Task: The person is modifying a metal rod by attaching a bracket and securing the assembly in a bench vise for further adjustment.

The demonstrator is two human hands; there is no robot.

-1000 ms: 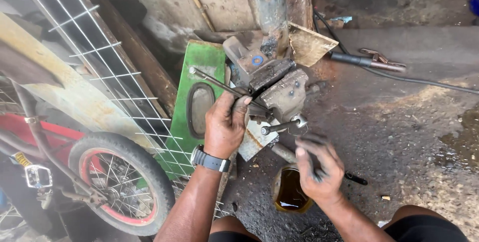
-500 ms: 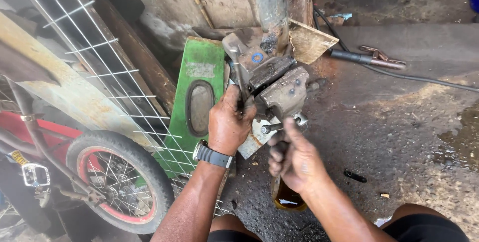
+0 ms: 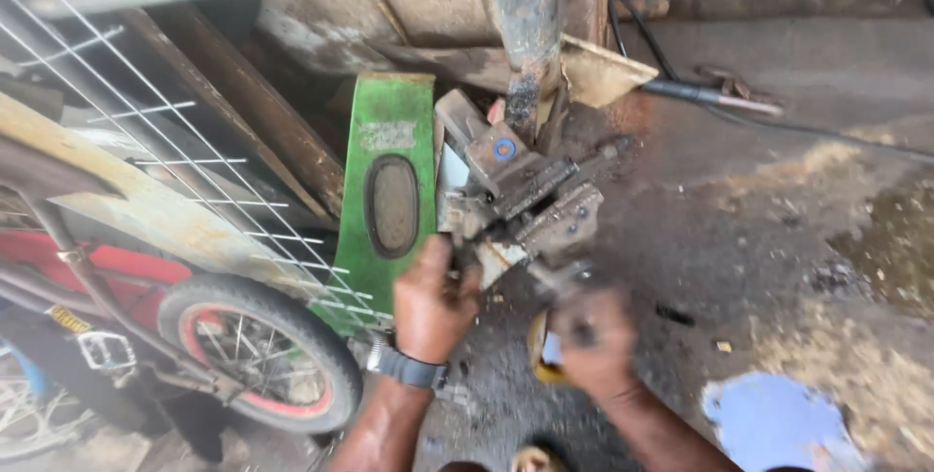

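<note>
At the far left, a small bicycle with a red frame and a red-rimmed wheel (image 3: pixel 258 360) leaned under a sheet of white wire mesh (image 3: pixel 156 151), both propped out of the way against the wall with long wooden planks (image 3: pixel 243 102). Just right of them a green metal panel (image 3: pixel 389 190) with a dark oval opening stood on edge, leaning against the same clutter beside the working spot.

Next came the left hand (image 3: pixel 433 302), a dark wristwatch (image 3: pixel 407 367) on its wrist. The forearm rose from the bottom edge and the hand was curled tight around a thin dark metal piece at the near side of the bench vise (image 3: pixel 530 195), probably to keep that piece steady; what exactly it gripped could not be made out.

The vise itself, grimy and rust-stained, sat fixed at the foot of a rusty upright post (image 3: pixel 530 34), which seemed to serve as its anchor so that work could be pulled against it.

Right of the vise, the right hand (image 3: pixel 595 345) was blurred by motion, closed in a fist just below the vise's near end, apparently around its handle, though the blur hid what it held. A yellowish container (image 3: pixel 541 360) showed partly behind this hand.

Farther right, a welding cable and holder (image 3: pixel 715 97) lay on the dirty concrete floor (image 3: pixel 778 238), well apart from both hands.
</note>
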